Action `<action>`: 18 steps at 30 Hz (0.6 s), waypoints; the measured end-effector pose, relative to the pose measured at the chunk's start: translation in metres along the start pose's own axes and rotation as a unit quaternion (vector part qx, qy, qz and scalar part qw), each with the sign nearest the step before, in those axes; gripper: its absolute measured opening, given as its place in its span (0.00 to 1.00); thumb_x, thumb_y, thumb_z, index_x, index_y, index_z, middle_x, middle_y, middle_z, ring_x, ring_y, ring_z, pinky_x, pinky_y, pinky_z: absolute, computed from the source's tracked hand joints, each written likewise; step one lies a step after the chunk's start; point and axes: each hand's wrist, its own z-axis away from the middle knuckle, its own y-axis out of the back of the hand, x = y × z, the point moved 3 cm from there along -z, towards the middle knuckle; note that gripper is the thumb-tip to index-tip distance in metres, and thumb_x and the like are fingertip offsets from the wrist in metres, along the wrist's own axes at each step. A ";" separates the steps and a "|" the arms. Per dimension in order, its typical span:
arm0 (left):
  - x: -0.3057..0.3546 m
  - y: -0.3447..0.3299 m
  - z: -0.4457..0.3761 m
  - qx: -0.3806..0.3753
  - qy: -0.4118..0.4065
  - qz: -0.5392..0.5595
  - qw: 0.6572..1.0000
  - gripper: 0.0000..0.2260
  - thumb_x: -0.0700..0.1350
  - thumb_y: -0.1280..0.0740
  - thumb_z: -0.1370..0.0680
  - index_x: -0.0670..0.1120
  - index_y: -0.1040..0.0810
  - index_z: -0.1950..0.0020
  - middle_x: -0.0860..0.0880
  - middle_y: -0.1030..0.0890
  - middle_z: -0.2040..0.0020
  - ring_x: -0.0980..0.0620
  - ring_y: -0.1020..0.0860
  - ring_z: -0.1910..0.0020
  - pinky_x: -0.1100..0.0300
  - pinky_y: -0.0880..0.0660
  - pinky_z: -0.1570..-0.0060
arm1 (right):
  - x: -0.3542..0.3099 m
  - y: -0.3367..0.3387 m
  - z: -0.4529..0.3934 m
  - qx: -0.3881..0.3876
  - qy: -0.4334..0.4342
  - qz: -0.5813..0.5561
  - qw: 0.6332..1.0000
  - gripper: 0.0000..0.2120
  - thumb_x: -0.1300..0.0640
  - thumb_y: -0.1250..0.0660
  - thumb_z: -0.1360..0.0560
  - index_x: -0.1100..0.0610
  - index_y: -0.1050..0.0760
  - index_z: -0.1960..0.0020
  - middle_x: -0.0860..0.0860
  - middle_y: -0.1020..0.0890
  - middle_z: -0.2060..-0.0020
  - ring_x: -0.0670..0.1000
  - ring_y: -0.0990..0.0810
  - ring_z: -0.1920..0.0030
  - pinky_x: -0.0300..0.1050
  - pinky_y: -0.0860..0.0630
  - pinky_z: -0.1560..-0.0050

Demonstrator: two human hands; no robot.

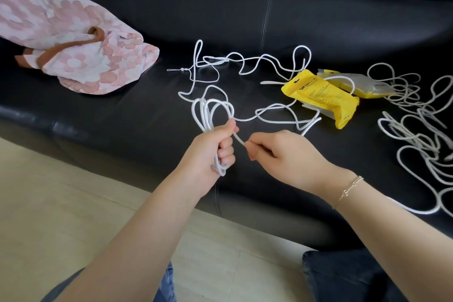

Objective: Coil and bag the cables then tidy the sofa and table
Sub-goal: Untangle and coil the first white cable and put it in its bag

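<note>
Left hand (215,147) clenching looped white cable (210,110), right hand (277,152) pinching its strand, glossy black sofa (147,19).

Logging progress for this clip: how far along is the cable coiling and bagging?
Early. Done: nothing bagged that shows. In hand: the left hand grips a few finished loops of the white cable, and the right hand pinches the next stretch. Left: most of that cable lies loose on the sofa, a second cable pile is untouched, the yellow bags await, and the floral blanket is unfolded.
</note>
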 end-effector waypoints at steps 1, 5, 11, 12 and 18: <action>0.002 0.001 0.000 0.012 0.000 0.029 1.000 0.08 0.46 0.33 0.20 0.41 0.24 0.53 0.51 0.35 0.70 0.58 0.37 0.74 0.67 0.37 0.75 | 0.001 0.002 0.000 0.001 0.005 0.016 1.000 0.17 0.48 0.45 0.19 0.55 0.26 0.60 0.50 0.26 0.73 0.50 0.29 0.70 0.45 0.33 0.67; 0.015 0.010 -0.001 0.087 0.006 0.080 0.993 0.10 0.46 0.33 0.20 0.40 0.21 0.47 0.47 0.23 0.57 0.53 0.22 0.58 0.60 0.21 0.53 | 0.010 0.008 0.002 -0.029 0.000 0.029 0.999 0.21 0.46 0.44 0.19 0.58 0.28 0.64 0.52 0.27 0.74 0.51 0.29 0.70 0.46 0.33 0.67; 0.024 0.019 -0.004 0.067 0.019 0.203 0.977 0.10 0.46 0.35 0.19 0.41 0.27 0.55 0.49 0.25 0.65 0.55 0.25 0.66 0.61 0.21 0.59 | 0.026 0.013 0.005 -0.130 -0.114 0.004 0.985 0.16 0.48 0.41 0.19 0.54 0.24 0.61 0.50 0.22 0.67 0.50 0.24 0.64 0.45 0.29 0.62; 0.023 0.021 -0.006 0.072 0.023 0.197 0.978 0.11 0.47 0.35 0.19 0.42 0.28 0.58 0.50 0.28 0.68 0.56 0.29 0.70 0.63 0.24 0.62 | 0.027 0.014 0.005 -0.137 -0.124 -0.009 0.983 0.16 0.49 0.41 0.19 0.53 0.24 0.62 0.49 0.22 0.68 0.49 0.25 0.66 0.43 0.31 0.63; 0.017 0.023 -0.011 0.113 -0.077 -0.147 0.980 0.13 0.51 0.36 0.19 0.46 0.27 0.60 0.52 0.25 0.65 0.56 0.28 0.67 0.61 0.27 0.57 | 0.032 0.019 0.003 -0.118 -0.170 -0.129 0.970 0.12 0.57 0.38 0.22 0.52 0.22 0.63 0.42 0.28 0.79 0.42 0.32 0.76 0.41 0.35 0.67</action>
